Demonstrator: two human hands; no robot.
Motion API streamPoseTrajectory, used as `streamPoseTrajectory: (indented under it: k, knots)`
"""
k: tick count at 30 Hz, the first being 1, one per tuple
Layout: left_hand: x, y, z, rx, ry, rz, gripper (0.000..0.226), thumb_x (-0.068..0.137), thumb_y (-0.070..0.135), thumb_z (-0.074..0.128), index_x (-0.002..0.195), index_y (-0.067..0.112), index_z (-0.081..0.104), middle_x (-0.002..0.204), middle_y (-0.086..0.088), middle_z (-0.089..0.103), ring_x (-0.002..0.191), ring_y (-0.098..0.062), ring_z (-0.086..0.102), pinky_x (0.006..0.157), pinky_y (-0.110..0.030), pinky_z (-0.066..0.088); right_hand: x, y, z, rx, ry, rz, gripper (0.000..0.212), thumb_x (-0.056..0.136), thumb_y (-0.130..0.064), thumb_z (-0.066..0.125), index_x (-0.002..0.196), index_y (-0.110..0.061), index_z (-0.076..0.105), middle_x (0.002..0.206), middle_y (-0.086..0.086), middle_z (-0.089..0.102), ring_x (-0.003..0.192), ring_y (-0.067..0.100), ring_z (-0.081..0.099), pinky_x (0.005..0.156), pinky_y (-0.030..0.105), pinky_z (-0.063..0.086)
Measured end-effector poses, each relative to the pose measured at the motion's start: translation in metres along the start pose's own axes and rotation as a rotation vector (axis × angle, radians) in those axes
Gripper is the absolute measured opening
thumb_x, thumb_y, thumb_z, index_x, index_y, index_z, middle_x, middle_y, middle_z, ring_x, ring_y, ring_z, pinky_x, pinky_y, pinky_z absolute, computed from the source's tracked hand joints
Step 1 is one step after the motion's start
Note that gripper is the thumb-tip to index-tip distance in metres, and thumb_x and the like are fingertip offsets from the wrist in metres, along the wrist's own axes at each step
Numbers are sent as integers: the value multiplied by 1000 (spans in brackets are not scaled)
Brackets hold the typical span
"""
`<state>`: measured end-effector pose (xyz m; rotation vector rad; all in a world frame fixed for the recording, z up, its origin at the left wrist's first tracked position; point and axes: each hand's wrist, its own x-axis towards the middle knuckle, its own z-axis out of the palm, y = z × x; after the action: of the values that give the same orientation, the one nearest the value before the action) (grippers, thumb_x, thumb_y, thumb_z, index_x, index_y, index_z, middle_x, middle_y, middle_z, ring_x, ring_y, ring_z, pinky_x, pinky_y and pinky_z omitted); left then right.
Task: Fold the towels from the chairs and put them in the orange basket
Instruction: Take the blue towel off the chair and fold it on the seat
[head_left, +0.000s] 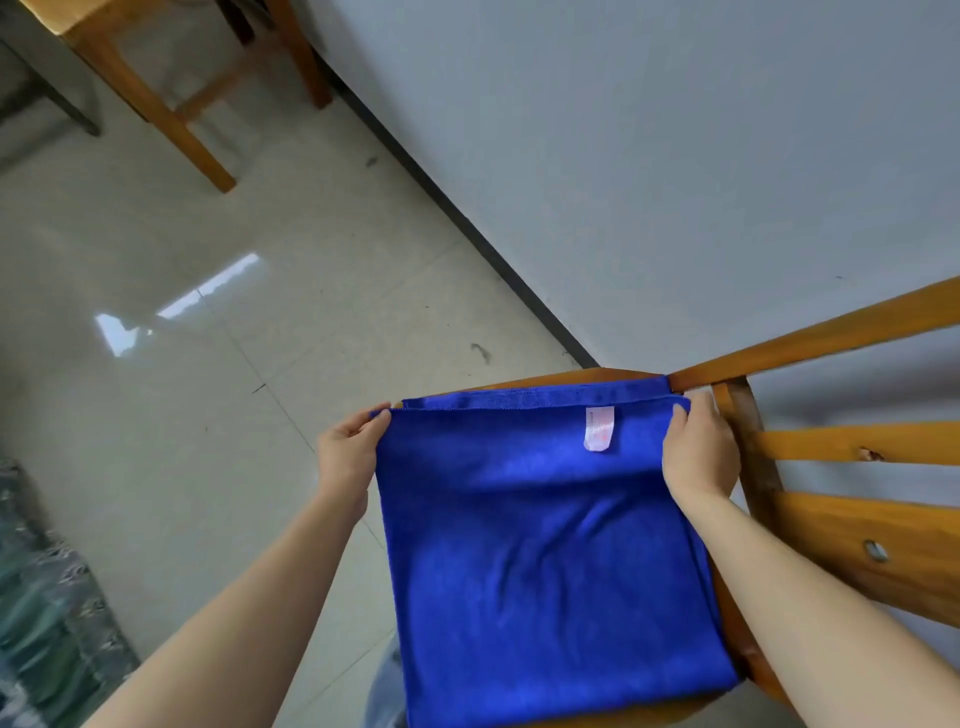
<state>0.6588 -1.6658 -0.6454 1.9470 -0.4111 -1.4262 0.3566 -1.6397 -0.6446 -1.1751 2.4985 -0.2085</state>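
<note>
Forearms (249, 597): bare, entering from 7 and 5 o'clock, reaching toward the cloth's far edge.
Blue towel (545, 561): at 6 o'clock, lying on the seat, doubled over; top layer's far edge just short of the lower layer's, leaving a narrow strip of the lower layer showing; soft creases across the middle.
Left hand (345, 452): at the towel's 10 o'clock corner, thumb on top, fingers beneath, pinching the top layer.
Right hand (698, 452): at the towel's 2 o'clock corner, fingers curled over the edge, gripping the top layer; just beside the back post.
White label (599, 428): flat on the top layer near the far edge, nearer the right hand; print too small to read.
Chair seat (571, 375): wooden, rim showing past the towel at 12 o'clock.
Chair back (857, 441): wooden slats at 3 o'clock.
Floor (182, 415): pale glossy tiles, 9 to 11 o'clock, with bright glare.
Wall (675, 156): pale grey, 12 to 2 o'clock, dark skirting at its foot.
Wooden legs (156, 104): at 11 o'clock, well apart from the seat.
Patterned fabric (41, 597): at 8 o'clock, by the frame edge; kind cannot tell.
</note>
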Motion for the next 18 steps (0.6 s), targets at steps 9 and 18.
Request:
streamPoseTrajectory:
  k: [9, 18]
  knots:
    - [34, -15, 24, 68, -32, -28, 16, 91, 8, 57, 105, 6, 64, 76, 1, 62, 44, 7, 58, 47, -9, 48, 33, -1, 19, -179, 18, -8, 22, 100, -11, 36, 107, 3, 50, 95, 22, 62, 86, 38, 58, 62, 34, 37]
    - [55, -25, 30, 276, -20, 80, 36, 93, 19, 53, 128, 12, 54, 94, -2, 60, 82, -14, 57, 71, -21, 48, 37, -7, 30, -189, -83, 19, 36, 98, -22, 44, 128, -3, 40, 123, 24, 53, 109, 41, 53, 73, 40, 43]
